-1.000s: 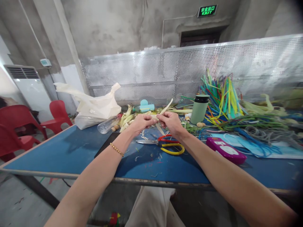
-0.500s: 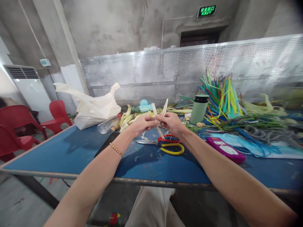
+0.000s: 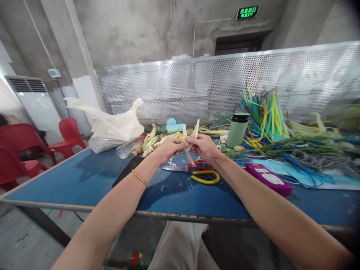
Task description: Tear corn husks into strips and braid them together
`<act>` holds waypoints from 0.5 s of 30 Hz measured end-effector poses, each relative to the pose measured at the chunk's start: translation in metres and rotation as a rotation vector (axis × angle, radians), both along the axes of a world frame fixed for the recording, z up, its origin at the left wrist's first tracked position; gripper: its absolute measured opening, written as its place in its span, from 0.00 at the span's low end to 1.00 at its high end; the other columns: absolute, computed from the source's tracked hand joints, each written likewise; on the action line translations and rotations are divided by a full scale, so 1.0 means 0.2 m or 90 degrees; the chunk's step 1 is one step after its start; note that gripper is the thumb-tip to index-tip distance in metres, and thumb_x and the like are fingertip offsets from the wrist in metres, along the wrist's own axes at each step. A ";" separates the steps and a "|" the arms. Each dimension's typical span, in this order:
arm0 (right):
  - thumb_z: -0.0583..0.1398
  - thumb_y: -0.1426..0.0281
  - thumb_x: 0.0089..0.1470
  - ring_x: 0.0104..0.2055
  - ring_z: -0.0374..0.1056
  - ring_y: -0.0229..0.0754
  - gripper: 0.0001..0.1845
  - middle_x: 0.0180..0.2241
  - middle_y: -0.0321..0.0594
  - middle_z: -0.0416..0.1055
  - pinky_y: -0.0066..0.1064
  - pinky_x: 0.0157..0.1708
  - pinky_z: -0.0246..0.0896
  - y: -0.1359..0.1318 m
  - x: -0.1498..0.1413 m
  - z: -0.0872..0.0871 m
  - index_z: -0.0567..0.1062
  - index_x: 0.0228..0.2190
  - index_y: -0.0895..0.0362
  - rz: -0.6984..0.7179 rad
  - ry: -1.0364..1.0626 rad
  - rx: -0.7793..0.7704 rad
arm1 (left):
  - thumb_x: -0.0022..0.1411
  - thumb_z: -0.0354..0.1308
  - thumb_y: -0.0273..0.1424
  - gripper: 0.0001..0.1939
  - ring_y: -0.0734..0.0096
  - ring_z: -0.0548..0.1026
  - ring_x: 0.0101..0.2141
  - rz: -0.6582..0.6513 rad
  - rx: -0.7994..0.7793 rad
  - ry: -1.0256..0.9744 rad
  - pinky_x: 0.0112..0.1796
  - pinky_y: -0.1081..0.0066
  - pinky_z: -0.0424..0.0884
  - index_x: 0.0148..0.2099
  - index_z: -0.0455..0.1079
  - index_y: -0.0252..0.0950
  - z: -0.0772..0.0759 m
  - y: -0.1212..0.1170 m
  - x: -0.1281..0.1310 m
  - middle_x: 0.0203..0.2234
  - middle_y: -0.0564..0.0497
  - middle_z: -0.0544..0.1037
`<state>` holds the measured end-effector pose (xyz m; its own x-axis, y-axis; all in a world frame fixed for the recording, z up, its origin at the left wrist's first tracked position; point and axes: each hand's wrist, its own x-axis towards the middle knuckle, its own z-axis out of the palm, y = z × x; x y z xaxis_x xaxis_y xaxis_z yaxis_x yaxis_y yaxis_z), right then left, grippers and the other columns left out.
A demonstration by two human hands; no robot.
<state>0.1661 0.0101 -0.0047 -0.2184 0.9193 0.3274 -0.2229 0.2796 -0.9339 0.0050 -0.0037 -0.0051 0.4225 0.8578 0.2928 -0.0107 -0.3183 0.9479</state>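
pale strips (image 3: pixel 196 129) crossed betw. l hand (image 3: pixel 170 147) & r hand (image 3: pixel 206 146), nr scissors (image 3: pixel 183 169); fingers of both pinched closed on strips, exact hold unclear. may slip if pinch loosens, tear if tugged hard.

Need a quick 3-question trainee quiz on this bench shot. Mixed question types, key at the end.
1. Short answer: what do the left hand and right hand pinch?

2. True or false: the scissors lie on the blue table, gripped by neither hand.

3. Fill in the blank: the beaded bracelet is on the ____ arm.

Key:
1. Pale strip material
2. True
3. Left
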 end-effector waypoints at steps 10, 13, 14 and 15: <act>0.71 0.62 0.33 0.17 0.58 0.31 0.17 0.16 0.34 0.67 0.25 0.17 0.50 0.03 0.00 -0.02 0.74 0.22 0.61 -0.002 -0.016 0.014 | 0.44 0.67 0.43 0.19 0.82 0.55 0.18 -0.002 0.005 0.044 0.22 0.72 0.45 0.20 0.66 0.33 0.03 -0.05 0.01 0.13 0.57 0.61; 0.71 0.61 0.34 0.16 0.57 0.29 0.18 0.16 0.33 0.67 0.25 0.16 0.49 0.03 0.00 -0.02 0.74 0.22 0.61 -0.001 -0.012 0.029 | 0.44 0.67 0.43 0.20 0.82 0.54 0.18 0.009 0.019 0.033 0.22 0.72 0.45 0.19 0.65 0.33 0.02 -0.05 0.01 0.14 0.57 0.61; 0.71 0.60 0.35 0.16 0.57 0.29 0.19 0.16 0.33 0.66 0.25 0.16 0.49 0.03 0.00 -0.02 0.73 0.22 0.61 -0.003 -0.010 0.029 | 0.45 0.66 0.43 0.21 0.82 0.54 0.18 0.017 0.024 0.022 0.22 0.72 0.45 0.19 0.64 0.33 0.02 -0.04 0.01 0.14 0.57 0.60; 0.70 0.58 0.37 0.16 0.56 0.29 0.20 0.16 0.33 0.66 0.25 0.15 0.48 0.03 0.00 -0.01 0.73 0.23 0.61 -0.004 -0.012 0.025 | 0.45 0.66 0.43 0.21 0.83 0.54 0.18 0.027 0.026 0.006 0.22 0.72 0.45 0.19 0.63 0.33 0.02 -0.04 0.02 0.14 0.57 0.59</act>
